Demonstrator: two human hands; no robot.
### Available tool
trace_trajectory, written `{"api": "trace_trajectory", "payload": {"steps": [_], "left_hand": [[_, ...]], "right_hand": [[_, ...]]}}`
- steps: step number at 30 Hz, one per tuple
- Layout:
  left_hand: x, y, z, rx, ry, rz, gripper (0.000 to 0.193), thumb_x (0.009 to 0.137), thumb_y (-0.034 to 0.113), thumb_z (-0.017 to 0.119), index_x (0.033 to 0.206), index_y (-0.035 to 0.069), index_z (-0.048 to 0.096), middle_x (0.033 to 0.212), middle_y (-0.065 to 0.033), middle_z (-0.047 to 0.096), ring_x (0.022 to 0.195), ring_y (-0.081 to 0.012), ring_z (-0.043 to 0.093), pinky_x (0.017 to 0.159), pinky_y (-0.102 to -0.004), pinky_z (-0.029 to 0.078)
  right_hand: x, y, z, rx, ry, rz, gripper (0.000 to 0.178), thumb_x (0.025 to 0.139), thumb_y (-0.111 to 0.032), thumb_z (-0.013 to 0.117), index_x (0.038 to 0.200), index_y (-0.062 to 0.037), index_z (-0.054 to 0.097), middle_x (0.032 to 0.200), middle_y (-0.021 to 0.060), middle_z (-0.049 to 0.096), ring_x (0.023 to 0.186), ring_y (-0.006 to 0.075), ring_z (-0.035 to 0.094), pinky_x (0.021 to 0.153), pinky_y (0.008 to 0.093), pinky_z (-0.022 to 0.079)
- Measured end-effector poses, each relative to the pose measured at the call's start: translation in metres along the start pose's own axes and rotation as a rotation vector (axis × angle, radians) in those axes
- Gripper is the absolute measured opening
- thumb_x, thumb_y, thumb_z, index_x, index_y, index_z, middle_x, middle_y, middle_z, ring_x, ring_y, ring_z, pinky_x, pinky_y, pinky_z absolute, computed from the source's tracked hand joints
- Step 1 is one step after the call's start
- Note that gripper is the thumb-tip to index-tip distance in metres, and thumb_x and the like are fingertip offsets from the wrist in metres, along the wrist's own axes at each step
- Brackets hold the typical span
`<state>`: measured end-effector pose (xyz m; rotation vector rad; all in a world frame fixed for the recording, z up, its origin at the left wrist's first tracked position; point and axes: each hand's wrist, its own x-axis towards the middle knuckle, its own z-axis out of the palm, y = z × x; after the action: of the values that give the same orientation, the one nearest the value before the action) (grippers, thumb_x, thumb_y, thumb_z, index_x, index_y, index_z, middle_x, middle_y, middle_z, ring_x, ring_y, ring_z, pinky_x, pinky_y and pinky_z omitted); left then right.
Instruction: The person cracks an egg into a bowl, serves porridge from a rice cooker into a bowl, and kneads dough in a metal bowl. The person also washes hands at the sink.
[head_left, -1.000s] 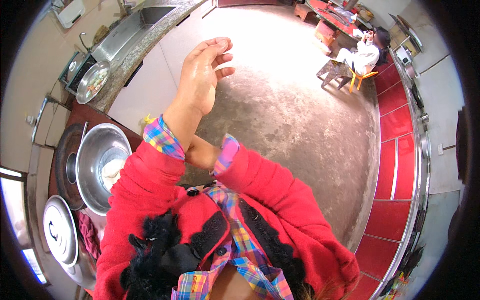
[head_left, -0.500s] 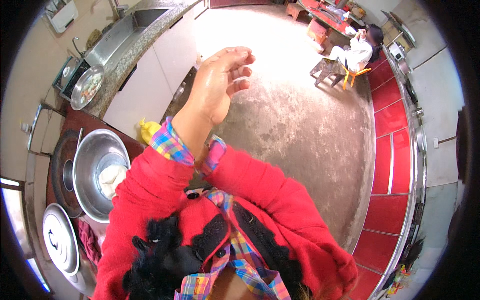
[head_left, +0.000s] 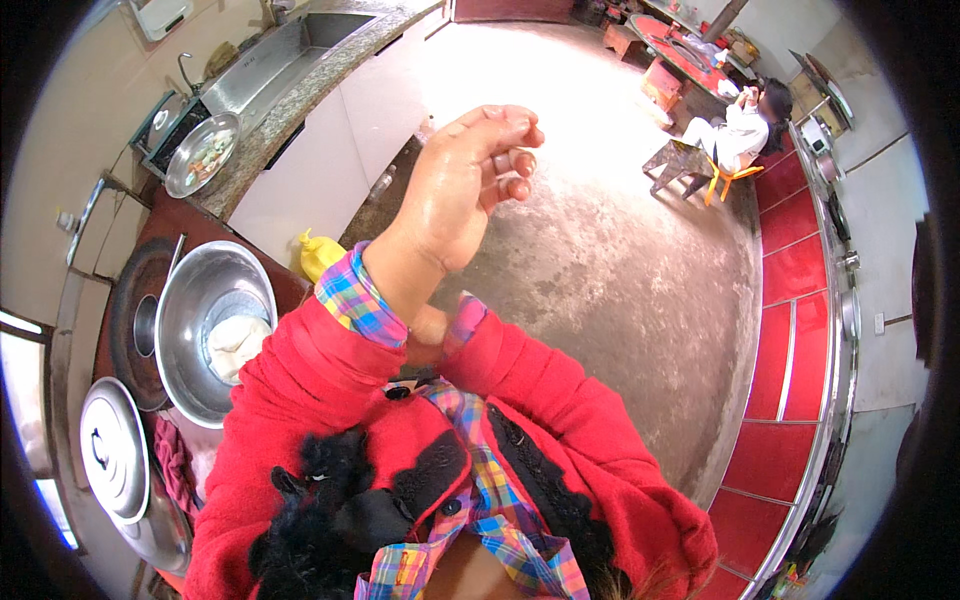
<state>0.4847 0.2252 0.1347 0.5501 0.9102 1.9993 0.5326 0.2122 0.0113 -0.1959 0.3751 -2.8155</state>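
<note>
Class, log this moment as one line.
left hand: raised, fingers curled | right hand: mostly hidden behind left forearm | metal basin: holds white lump

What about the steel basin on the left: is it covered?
No, the steel basin has no lid on it, and a white dough lump shows inside.

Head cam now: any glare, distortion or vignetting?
Head view: floor blown out white toward its far end; head view: red cabinets bow along the right rim, corners black; head view: left hand fairly sharp, with shiny highlights.
</note>
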Motion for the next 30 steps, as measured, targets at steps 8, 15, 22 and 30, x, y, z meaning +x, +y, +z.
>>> {"api": "trace_trajectory", "payload": {"steps": [8, 15, 22, 30], "left_hand": [[-0.015, 0.004, 0.007, 0.071, -0.099, -0.015, 0.011, 0.082, 0.016, 0.051, 0.085, 0.006, 0.051, 0.080, -0.0021, 0.051, 0.064, -0.0090, 0.046, 0.055, -0.0218, 0.039], [-0.003, -0.002, 0.003, 0.140, -0.059, -0.019, 0.015, 0.083, 0.017, 0.051, 0.089, 0.005, 0.052, 0.079, -0.0011, 0.053, 0.063, -0.0071, 0.047, 0.055, -0.0201, 0.039], [0.001, 0.002, 0.010, 0.072, -0.028, 0.001, 0.014, 0.083, 0.016, 0.051, 0.091, 0.004, 0.053, 0.078, -0.0024, 0.053, 0.061, -0.0074, 0.047, 0.053, -0.0207, 0.039], [-0.001, -0.010, 0.022, -0.036, -0.047, -0.065, 0.013, 0.082, 0.014, 0.051, 0.090, 0.003, 0.052, 0.072, -0.0014, 0.051, 0.058, -0.0078, 0.045, 0.048, -0.0205, 0.038]], "right_hand": [[0.001, 0.003, 0.006, -0.258, 0.022, 0.008, 0.057, 0.087, -0.029, 0.045, 0.134, -0.0094, 0.021, 0.136, 0.0042, 0.027, 0.123, 0.0148, 0.029, 0.101, 0.0274, 0.023], [0.047, 0.008, -0.058, -1.056, -0.032, -0.356, 0.049, 0.083, -0.023, 0.053, 0.126, -0.0082, 0.034, 0.124, 0.0056, 0.041, 0.115, 0.0159, 0.038, 0.099, 0.0283, 0.027], [0.002, -0.008, -0.022, -0.231, 0.063, 0.114, 0.049, 0.086, -0.027, 0.047, 0.129, -0.0099, 0.031, 0.129, 0.0032, 0.037, 0.118, 0.0151, 0.035, 0.100, 0.0280, 0.025], [-0.024, -0.032, -0.118, -1.175, 0.248, 0.313, 0.037, 0.089, -0.029, 0.040, 0.120, -0.0102, 0.046, 0.121, 0.0008, 0.045, 0.112, 0.0140, 0.040, 0.097, 0.0281, 0.029]]}}
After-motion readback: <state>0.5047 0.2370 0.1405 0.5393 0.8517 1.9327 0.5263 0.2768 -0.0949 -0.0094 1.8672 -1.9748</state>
